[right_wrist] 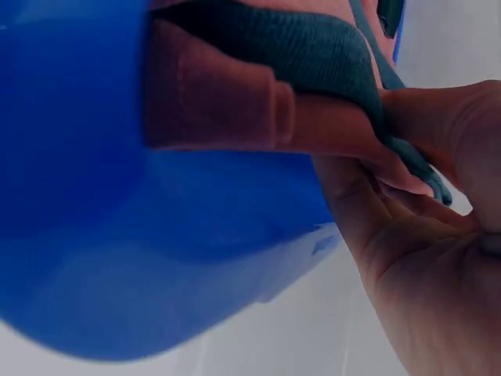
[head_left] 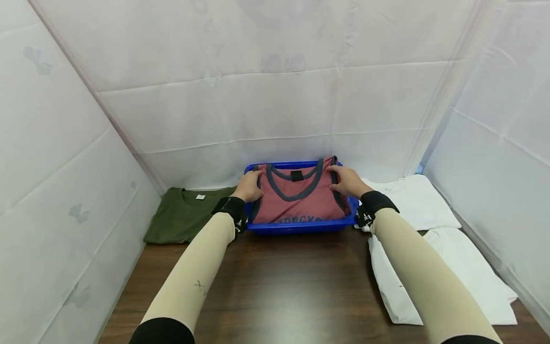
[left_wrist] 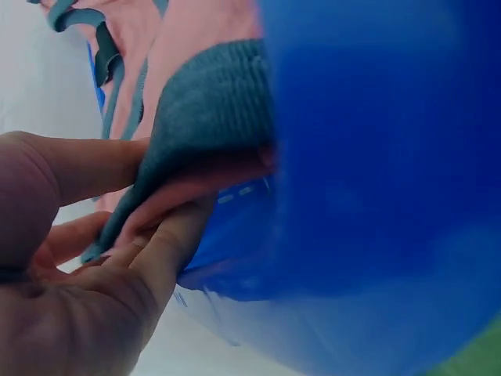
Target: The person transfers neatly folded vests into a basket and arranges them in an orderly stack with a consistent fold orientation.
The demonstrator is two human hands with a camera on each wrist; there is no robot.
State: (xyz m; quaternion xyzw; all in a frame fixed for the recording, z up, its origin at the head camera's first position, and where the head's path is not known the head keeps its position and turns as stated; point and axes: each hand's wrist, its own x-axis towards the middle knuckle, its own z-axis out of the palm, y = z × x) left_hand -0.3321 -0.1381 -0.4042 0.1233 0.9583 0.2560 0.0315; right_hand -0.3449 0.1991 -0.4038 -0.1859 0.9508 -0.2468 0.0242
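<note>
A folded pink tank top with dark grey trim lies in a blue plastic basket against the back wall. My left hand pinches the shirt's left shoulder edge, thumb above and fingers beneath the cloth, as the left wrist view shows at the grey ribbed trim. On the opposite side my right hand pinches the other shoulder edge, with the folded layers between thumb and fingers. That right shoulder is raised a little above the basket's back rim. Blue lettering shows along the shirt's front.
A folded dark green T-shirt lies left of the basket on the brown wooden table. Folded white garments lie on the right, with another white pile nearer. White sheeting walls off the back and both sides.
</note>
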